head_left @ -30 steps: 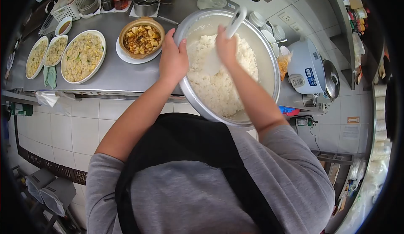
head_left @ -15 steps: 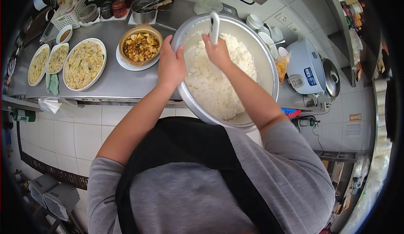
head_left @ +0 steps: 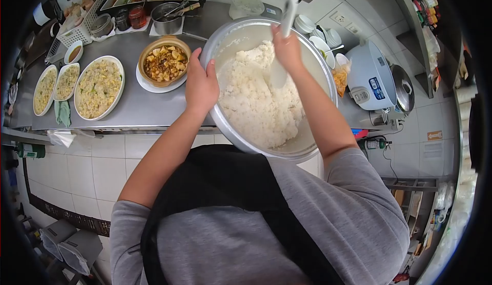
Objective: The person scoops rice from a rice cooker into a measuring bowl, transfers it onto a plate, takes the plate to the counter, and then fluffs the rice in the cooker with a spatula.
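Observation:
A large metal bowl (head_left: pixel 229 119) of cooked white rice (head_left: pixel 259 111) is tilted toward me at the counter's front edge. My left hand (head_left: pixel 201 86) holds the bowl's left rim, with its thumb over the edge and its fingers along the outside. Wrapped around the handle of a white rice paddle (head_left: pixel 279 74), my right hand (head_left: pixel 288 49) is over the rice. The paddle's blade reaches down into the rice, and its blurred handle sticks up past my fist. Just left of the bowl, a clay pot (head_left: pixel 145 75) of tofu in brown sauce stands on a white plate (head_left: pixel 163 88).
Fried rice fills a large oval dish (head_left: pixel 121 90) and two smaller ones on the left. Behind are a steel pot (head_left: pixel 165 26) with utensils, sauce jars (head_left: pixel 137 16) and ingredient trays. A light-blue rice cooker (head_left: pixel 371 75) and stacked white bowls (head_left: pixel 304 25) stand on the right.
My right hand has moved up and to the right with the rice paddle, whose blade now shows in the rice. A groove has opened in the rice. My left hand stays on the rim.

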